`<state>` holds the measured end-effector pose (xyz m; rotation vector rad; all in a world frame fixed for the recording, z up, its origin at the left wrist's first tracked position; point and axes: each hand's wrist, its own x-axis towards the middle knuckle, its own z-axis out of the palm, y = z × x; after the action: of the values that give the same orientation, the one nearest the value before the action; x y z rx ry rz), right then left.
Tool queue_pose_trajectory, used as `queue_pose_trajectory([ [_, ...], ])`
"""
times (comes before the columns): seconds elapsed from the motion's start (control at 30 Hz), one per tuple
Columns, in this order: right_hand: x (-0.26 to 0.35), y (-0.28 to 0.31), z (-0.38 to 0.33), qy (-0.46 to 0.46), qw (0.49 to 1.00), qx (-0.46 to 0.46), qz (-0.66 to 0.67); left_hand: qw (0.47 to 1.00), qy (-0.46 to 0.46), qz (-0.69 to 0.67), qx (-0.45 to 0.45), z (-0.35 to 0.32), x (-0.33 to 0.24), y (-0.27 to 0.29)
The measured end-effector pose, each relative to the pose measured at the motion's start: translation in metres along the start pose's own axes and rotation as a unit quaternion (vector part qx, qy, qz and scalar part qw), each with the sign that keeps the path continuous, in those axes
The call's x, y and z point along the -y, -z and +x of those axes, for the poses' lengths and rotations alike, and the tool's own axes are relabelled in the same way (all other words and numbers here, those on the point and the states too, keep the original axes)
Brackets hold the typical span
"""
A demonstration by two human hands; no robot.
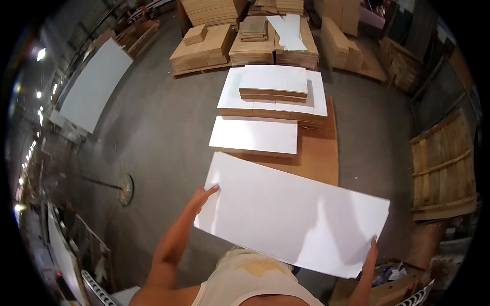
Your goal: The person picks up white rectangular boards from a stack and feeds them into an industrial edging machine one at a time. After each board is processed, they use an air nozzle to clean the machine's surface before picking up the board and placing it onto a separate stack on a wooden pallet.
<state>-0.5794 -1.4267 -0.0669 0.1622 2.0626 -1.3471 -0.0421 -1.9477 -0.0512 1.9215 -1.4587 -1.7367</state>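
A long white rectangular panel [286, 211] is held up in front of my body, tilted so its right end sits lower in the picture. My left hand [204, 197] is closed on its left edge, thumb on top and the other fingers hidden beneath. At the opposite short edge my right hand [371, 253] grips the panel the same way. Just beyond it a low stack of white panels [253, 135] lies on a brown board [319, 163]. Behind that rises a wider stack of white panels [232, 97], with a smaller white-topped stack [274, 79] on it.
Piles of brown boards [201, 51] stand at the back, one topped by white pieces [292, 33]. A large pale sheet [97, 86] leans on the left, near a round-based stand [125, 189]. On the right are a wooden pallet [443, 166] and an open cardboard box [395, 290].
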Motion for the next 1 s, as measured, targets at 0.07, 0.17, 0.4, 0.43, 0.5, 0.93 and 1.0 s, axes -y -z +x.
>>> queue_pose_trajectory([
  [0.07,0.029,-0.082,0.045,-0.004,0.996,-0.029,-0.082,0.998,0.047,0.026,-0.034,0.042,-0.016,0.033],
  [0.17,0.021,-0.189,0.134,0.072,0.984,-0.082,-0.138,0.994,0.080,-0.049,-0.056,0.101,-0.041,0.087],
  [0.4,0.039,-0.457,0.211,0.089,0.973,-0.028,-0.211,0.990,0.075,-0.063,-0.098,0.277,-0.003,0.232],
  [0.43,0.025,-0.491,0.229,0.150,0.972,-0.047,-0.176,0.993,0.072,-0.056,-0.081,0.317,-0.012,0.237],
  [0.5,0.017,-0.547,0.256,0.015,0.971,-0.003,-0.237,0.968,0.187,0.103,-0.134,0.388,-0.021,0.245],
  [0.93,-0.004,-0.736,0.518,0.088,0.959,-0.031,-0.269,0.994,0.062,-0.037,-0.078,0.769,0.020,0.147],
  [1.0,-0.012,-0.746,0.541,0.103,0.957,-0.034,-0.268,0.992,0.083,-0.050,-0.081,0.791,0.030,0.141],
])
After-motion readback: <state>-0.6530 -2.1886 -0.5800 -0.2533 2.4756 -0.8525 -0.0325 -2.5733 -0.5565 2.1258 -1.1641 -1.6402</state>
